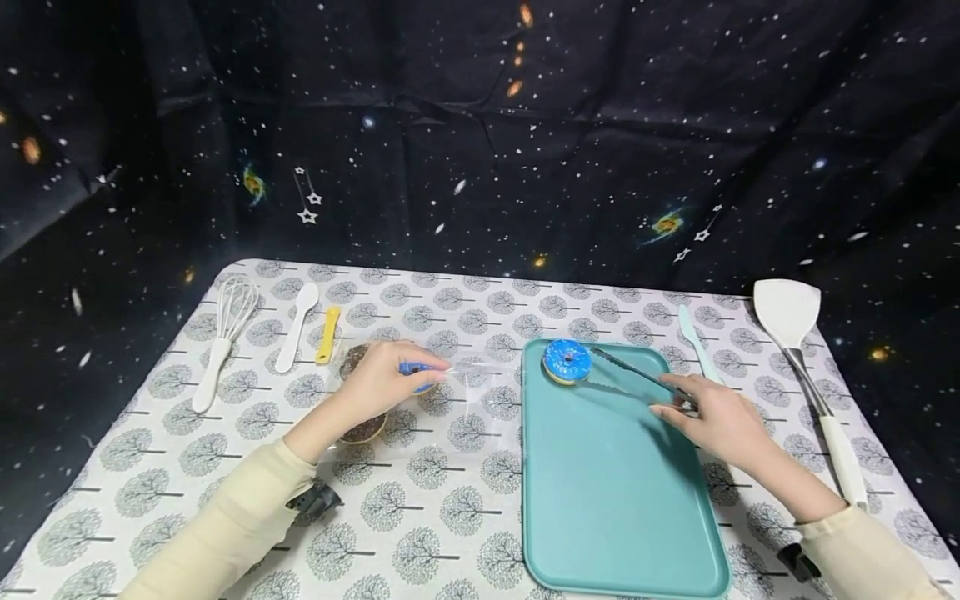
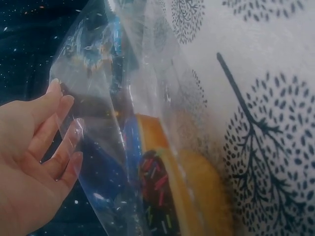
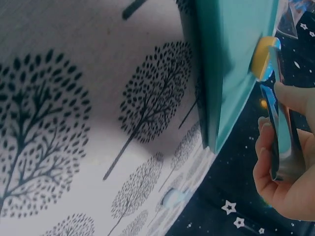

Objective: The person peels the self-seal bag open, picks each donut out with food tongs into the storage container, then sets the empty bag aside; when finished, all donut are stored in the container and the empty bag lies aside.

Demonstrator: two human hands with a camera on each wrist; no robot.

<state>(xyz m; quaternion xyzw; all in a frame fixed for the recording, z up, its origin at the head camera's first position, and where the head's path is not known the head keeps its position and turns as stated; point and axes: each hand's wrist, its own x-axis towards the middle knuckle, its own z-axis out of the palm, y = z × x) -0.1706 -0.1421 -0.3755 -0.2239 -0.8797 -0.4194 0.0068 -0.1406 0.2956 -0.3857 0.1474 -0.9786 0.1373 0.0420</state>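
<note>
A clear plastic bag [image 1: 480,392] lies on the left of the tray, and my left hand [image 1: 384,372] pinches its edge between thumb and fingers. Inside it are chocolate donuts [image 1: 365,430] with sprinkles and a blue-iced donut [image 2: 133,142], partly hidden by the hand in the head view. My right hand [image 1: 723,418] grips metal tongs [image 1: 633,365], whose arms are spread apart. Their tips are at the right side of another blue-iced donut [image 1: 567,362]; whether they touch it I cannot tell. That donut sits at the far left corner of the teal tray [image 1: 615,500].
Left of the bag lie a white whisk [image 1: 225,342], a white spoon [image 1: 297,327] and a yellow-handled utensil [image 1: 327,335]. Right of the tray are a pale blue knife [image 1: 697,342] and a white spatula [image 1: 810,392]. A tree-print cloth [image 1: 420,542] covers the table.
</note>
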